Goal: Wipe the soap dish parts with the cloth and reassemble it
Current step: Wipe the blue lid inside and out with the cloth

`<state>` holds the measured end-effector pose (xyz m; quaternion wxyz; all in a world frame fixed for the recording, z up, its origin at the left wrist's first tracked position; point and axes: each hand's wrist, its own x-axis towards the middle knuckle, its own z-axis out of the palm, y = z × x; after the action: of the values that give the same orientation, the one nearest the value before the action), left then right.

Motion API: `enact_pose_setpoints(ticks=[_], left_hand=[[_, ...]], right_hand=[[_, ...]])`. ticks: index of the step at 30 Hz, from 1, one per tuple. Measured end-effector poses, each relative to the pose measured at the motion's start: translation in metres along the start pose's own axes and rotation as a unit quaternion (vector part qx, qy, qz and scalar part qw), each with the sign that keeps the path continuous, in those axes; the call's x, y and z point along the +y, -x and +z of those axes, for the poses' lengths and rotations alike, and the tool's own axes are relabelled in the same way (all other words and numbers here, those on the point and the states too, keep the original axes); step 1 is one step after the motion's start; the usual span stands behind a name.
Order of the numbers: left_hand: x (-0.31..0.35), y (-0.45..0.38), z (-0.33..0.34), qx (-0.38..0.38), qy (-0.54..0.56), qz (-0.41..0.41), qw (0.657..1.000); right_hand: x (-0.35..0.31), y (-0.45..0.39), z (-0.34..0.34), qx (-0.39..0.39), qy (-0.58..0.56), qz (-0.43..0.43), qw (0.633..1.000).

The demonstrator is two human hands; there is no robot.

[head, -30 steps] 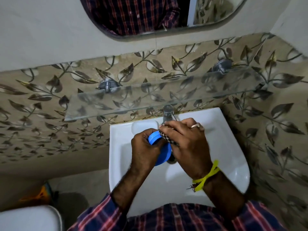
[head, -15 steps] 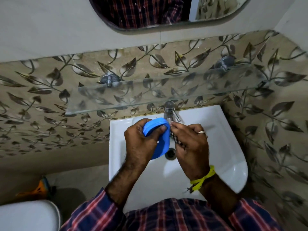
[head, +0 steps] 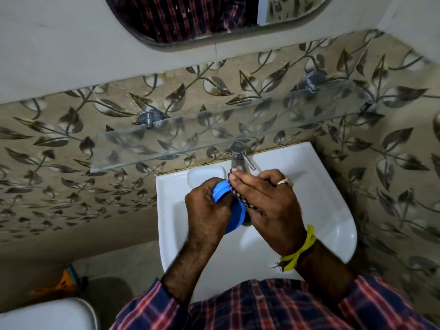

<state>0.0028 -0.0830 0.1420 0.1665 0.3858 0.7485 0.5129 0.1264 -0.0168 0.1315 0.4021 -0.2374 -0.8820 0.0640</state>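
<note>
Fingers of the left hand (head: 206,210) grip the blue soap dish part (head: 234,211) over the sink (head: 331,206), while right hand (head: 266,206) fingers press the checked cloth (head: 239,195) against it; rotate the part so every surface gets wiped.

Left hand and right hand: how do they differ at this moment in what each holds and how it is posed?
The left hand grips the blue soap dish part, fingers curled round its edge; the right hand presses the checked cloth against that part with straighter fingers. The right hand wears a ring and a yellow wrist band; the left wears neither. Both are over the white sink, below the tap.
</note>
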Motion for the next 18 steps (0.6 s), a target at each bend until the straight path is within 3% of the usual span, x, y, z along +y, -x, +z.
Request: enact_pose_setpoints(ticks=[6, 9, 13, 18], left_hand=[[0.004, -0.003, -0.002, 0.004, 0.012, -0.02, 1.0], [0.006, -0.002, -0.002, 0.014, -0.009, -0.001, 1.0], [0.006, -0.001, -0.006, 0.024, -0.013, -0.011, 1.0], [0.002, 0.004, -0.005, 0.018, -0.04, 0.018, 0.999]], right_hand=[[-0.002, 0.005, -0.002, 0.048, -0.029, 0.049, 0.997], [-0.009, -0.002, -0.001, 0.023, -0.02, 0.012, 0.999], [0.001, -0.006, -0.002, 0.041, -0.024, 0.083, 0.995], [-0.011, -0.011, -0.002, -0.005, -0.047, 0.054, 0.997]])
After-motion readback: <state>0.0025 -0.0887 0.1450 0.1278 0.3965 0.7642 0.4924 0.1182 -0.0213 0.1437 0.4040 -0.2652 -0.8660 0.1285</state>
